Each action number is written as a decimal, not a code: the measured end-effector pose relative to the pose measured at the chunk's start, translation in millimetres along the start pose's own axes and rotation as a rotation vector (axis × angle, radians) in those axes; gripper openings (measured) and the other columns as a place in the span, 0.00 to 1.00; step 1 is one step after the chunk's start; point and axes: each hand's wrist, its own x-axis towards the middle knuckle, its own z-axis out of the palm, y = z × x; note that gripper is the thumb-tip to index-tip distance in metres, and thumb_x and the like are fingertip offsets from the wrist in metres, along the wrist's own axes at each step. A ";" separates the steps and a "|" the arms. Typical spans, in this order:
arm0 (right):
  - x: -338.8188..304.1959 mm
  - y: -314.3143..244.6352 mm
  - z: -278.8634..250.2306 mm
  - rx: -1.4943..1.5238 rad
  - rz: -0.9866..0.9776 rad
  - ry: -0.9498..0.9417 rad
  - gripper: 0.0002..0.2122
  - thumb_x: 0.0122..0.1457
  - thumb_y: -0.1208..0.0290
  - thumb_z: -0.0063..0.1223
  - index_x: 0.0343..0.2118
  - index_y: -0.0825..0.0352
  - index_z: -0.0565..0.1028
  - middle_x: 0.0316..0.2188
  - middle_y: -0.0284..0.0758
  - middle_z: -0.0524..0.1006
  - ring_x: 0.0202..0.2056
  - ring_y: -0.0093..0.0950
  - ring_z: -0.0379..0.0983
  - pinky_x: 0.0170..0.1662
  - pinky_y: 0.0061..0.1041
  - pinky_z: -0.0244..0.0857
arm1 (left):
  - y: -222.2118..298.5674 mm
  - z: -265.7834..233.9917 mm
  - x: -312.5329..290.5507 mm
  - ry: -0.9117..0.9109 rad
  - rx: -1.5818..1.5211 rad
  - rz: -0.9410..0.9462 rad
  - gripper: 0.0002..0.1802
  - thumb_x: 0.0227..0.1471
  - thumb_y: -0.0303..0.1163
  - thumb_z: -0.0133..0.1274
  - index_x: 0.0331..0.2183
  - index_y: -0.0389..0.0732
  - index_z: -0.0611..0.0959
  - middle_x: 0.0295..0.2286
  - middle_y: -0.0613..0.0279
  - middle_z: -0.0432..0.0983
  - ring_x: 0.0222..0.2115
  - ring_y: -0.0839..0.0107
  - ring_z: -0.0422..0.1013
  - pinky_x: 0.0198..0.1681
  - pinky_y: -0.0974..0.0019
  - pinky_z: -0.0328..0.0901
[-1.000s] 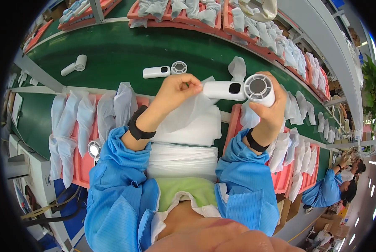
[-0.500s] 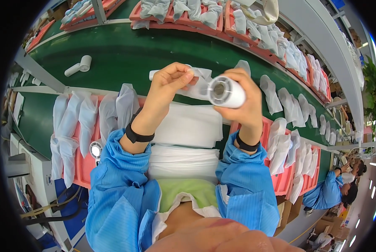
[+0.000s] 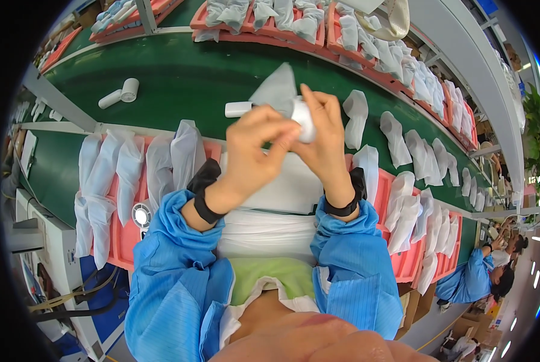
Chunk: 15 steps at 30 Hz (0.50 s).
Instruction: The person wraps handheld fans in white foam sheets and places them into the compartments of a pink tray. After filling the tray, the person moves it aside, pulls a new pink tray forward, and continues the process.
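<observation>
Above the bench, a white cylindrical device (image 3: 305, 122) is held upright in my right hand (image 3: 327, 136), whose fingers wrap round its far side. A translucent white bag (image 3: 275, 90) flares out from it, blurred by motion. My left hand (image 3: 261, 148) is closed, thumb and fingertips pinched at the near edge of the device; whether they grip the bag's edge there is hard to see. Behind my left hand a white cylindrical piece (image 3: 238, 109) lies on the green surface, partly hidden. Below my hands are stacks of flat white bags (image 3: 267, 232).
Pink trays (image 3: 123, 244) with bagged devices stand left, and another pink tray (image 3: 406, 268) stands right. Several bagged devices (image 3: 395, 140) lie along the green bench (image 3: 185, 72). An unbagged white device (image 3: 129, 90) rests far left. More loaded trays line the back; a co-worker (image 3: 472, 274) sits far right.
The device has turned and moved left between my hands, its round end no longer facing up. The bag has swung up and away. My left hand has moved right, onto the device.
</observation>
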 end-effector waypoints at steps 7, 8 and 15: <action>-3.3 16.1 -1.6 -0.060 0.011 0.181 0.29 0.42 0.80 0.64 0.50 0.71 0.66 0.41 0.41 0.68 0.41 0.33 0.69 0.43 0.28 0.66 | -0.1 15.3 -1.7 0.052 0.260 0.274 0.19 0.35 0.15 0.56 0.34 0.41 0.84 0.31 0.60 0.73 0.29 0.62 0.69 0.32 0.69 0.64; -3.9 18.7 -0.4 0.020 0.075 0.206 0.29 0.42 0.80 0.63 0.50 0.72 0.65 0.41 0.41 0.69 0.41 0.32 0.69 0.44 0.28 0.66 | 0.0 14.8 0.9 0.061 0.272 0.234 0.21 0.34 0.15 0.57 0.36 0.42 0.83 0.33 0.59 0.72 0.30 0.62 0.69 0.32 0.68 0.65; -10.6 0.2 13.1 0.634 0.323 0.072 0.28 0.44 0.78 0.62 0.50 0.71 0.63 0.43 0.39 0.68 0.44 0.30 0.69 0.42 0.27 0.67 | -15.3 -2.0 16.2 0.062 0.614 0.239 0.28 0.34 0.18 0.60 0.43 0.45 0.80 0.43 0.56 0.67 0.35 0.62 0.70 0.36 0.65 0.67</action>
